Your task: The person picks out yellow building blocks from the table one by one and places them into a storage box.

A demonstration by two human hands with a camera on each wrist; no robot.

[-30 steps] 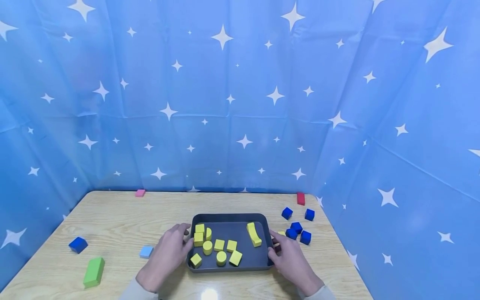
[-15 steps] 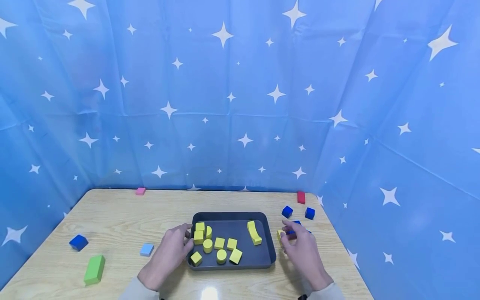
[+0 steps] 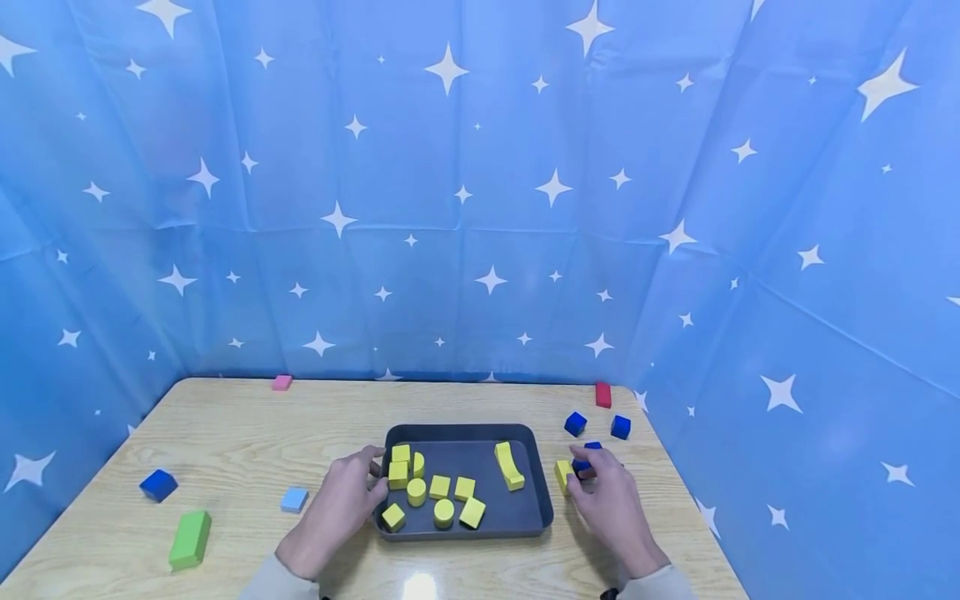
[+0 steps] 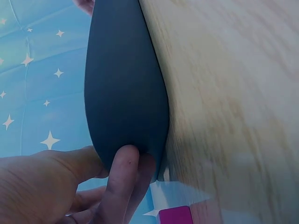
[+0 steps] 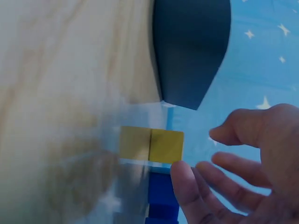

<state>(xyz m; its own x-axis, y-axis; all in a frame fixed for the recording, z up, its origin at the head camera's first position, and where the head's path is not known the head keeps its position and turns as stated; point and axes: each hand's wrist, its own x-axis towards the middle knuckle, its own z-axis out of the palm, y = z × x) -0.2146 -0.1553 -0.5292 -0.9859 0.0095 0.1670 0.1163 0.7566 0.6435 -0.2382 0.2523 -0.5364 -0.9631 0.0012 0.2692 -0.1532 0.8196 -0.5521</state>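
Note:
In the head view a dark grey tray (image 3: 468, 536) holds several yellow blocks, including a cylinder (image 3: 444, 513), a cube (image 3: 398, 475) and a curved piece (image 3: 508, 467). My left hand (image 3: 339, 498) holds the tray's left end, its fingers against the wall in the left wrist view. To the right of the tray, my right hand (image 3: 611, 507) hovers beside a yellow block (image 5: 167, 146) on the table. Thumb and fingers are apart there. A fingertip overlaps the block's corner; contact is unclear. Blue cubes (image 5: 162, 191) lie partly hidden behind that hand.
Farther right are two more blue cubes (image 3: 575, 423) and a red block (image 3: 603, 395). Leftward lie a light blue block (image 3: 294, 499), a green block (image 3: 190, 540), a dark blue block (image 3: 158, 485) and a pink block (image 3: 282, 382). A starry blue curtain (image 3: 450, 250) borders the wooden table (image 3: 337, 417).
My right hand has left the tray's right end and shifted right to the yellow block. The left hand stays at the tray, and the tray keeps its place.

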